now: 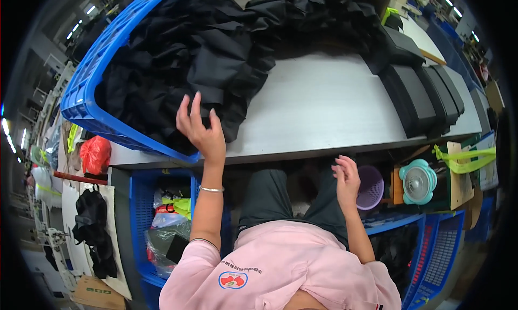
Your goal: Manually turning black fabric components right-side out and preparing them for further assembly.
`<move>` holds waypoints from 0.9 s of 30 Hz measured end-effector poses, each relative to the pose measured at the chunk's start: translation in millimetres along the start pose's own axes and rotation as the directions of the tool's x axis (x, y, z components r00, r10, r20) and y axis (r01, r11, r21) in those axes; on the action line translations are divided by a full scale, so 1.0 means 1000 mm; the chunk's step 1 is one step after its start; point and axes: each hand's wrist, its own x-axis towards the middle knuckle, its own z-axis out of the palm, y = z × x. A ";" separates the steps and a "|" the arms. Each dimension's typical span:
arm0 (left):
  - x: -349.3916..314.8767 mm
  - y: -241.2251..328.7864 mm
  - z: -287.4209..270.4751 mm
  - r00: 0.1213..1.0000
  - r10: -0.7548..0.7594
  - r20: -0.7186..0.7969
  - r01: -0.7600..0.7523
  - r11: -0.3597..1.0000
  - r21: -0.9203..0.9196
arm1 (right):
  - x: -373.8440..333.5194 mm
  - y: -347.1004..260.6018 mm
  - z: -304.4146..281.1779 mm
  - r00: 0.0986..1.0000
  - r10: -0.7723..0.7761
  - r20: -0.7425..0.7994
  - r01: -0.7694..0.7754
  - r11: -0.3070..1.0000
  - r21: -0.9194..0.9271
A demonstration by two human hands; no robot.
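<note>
Fingers [197, 111] of two hands, one black fabric heap [216, 67], one blue crate [81, 102], one table [313, 105]: our count. Our left hand [208, 141] has them spread half open at the heap's near edge; touching, we can't tell. Our right hand [349, 186]: loosely bent, slightly apart, holding nothing we see; heap lies left, farther.

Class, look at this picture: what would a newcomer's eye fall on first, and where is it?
Probably the big heap of black cloth at upper left, set off by the bright blue crate and the pale table; the left grip is open over its near edge. Next, perhaps, the black padded blocks lined up on the table's right end, and the turquoise fan below them, at right.
</note>
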 end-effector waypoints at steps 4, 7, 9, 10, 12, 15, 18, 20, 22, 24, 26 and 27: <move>0.029 -0.026 0.033 0.994 0.093 0.065 -0.087 0.992 -0.087 | 0.024 -0.039 0.051 0.958 -0.232 0.167 0.243 0.969 -0.048; 0.035 0.006 0.043 0.979 0.189 0.075 -0.167 0.958 -0.231 | 0.028 -0.086 0.081 0.855 -0.457 0.246 0.468 0.884 0.015; 0.020 0.028 0.052 0.961 0.258 0.100 -0.211 0.917 -0.339 | 0.036 -0.103 0.097 0.803 -0.533 0.266 0.543 0.838 0.041; 0.012 0.042 0.051 0.952 0.282 0.117 -0.213 0.888 -0.408 | 0.043 -0.108 0.104 0.793 -0.556 0.248 0.566 0.824 0.038; -0.010 0.069 0.045 0.944 0.279 0.175 -0.157 0.847 -0.508 | 0.056 -0.103 0.109 0.781 -0.581 0.229 0.590 0.807 0.036; -0.052 0.105 0.041 0.909 0.198 0.367 0.098 0.754 -0.649 | 0.073 -0.055 0.102 0.794 -0.572 0.207 0.601 0.790 -0.123; -0.086 0.116 0.042 0.859 0.137 0.493 0.273 0.693 -0.667 | 0.065 -0.048 0.084 0.916 -0.324 0.236 0.401 0.740 -0.541; -0.091 0.116 0.037 0.847 0.129 0.516 0.294 0.694 -0.657 | 0.062 -0.064 0.066 0.963 -0.023 0.267 0.126 0.919 -0.374; -0.094 0.119 0.029 0.835 0.125 0.536 0.313 0.692 -0.650 | 0.053 -0.060 0.052 0.905 0.260 0.337 -0.201 0.959 -0.200; -0.094 0.127 0.025 0.774 0.245 0.584 0.335 0.624 -0.706 | 0.041 -0.030 0.045 0.898 0.149 0.414 -0.311 0.880 0.358; -0.100 0.135 0.019 0.744 0.295 0.600 0.336 0.611 -0.717 | 0.031 -0.009 0.043 0.914 0.185 0.362 -0.372 0.740 0.561; -0.104 0.141 0.014 0.711 0.319 0.626 0.375 0.581 -0.722 | 0.058 -0.016 0.064 0.914 0.244 0.325 -0.396 0.713 0.579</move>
